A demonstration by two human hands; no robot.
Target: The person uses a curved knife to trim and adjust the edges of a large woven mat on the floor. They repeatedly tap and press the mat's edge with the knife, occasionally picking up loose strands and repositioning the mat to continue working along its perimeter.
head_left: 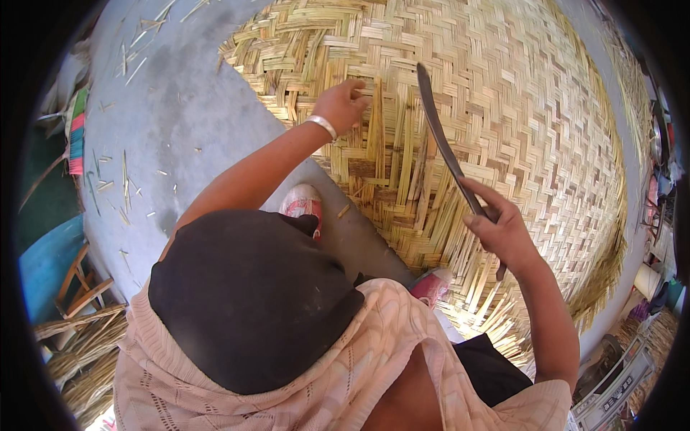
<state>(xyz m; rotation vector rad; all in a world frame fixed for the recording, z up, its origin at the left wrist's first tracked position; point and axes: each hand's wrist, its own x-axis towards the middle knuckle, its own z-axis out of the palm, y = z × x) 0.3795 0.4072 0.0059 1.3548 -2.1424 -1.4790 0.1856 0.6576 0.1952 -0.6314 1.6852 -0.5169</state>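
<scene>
A large woven mat of pale yellow and brown split strips lies in front of me. My left hand, with a white bangle at the wrist, is over the mat's left part. Its fingers are bent but apart, beside several loose upright strips, and no held thing shows. On the right, my right hand is wrapped round the lower end of a long, dark curved knife. The knife's tip points away from me, above the weave, and a short end sticks out below my fist.
Red-and-white shoes stand at the mat's near edge. Cut strip scraps litter the grey floor at left. A blue chair-like object and bundled dry stalks stand at lower left. Mixed household things line the far right.
</scene>
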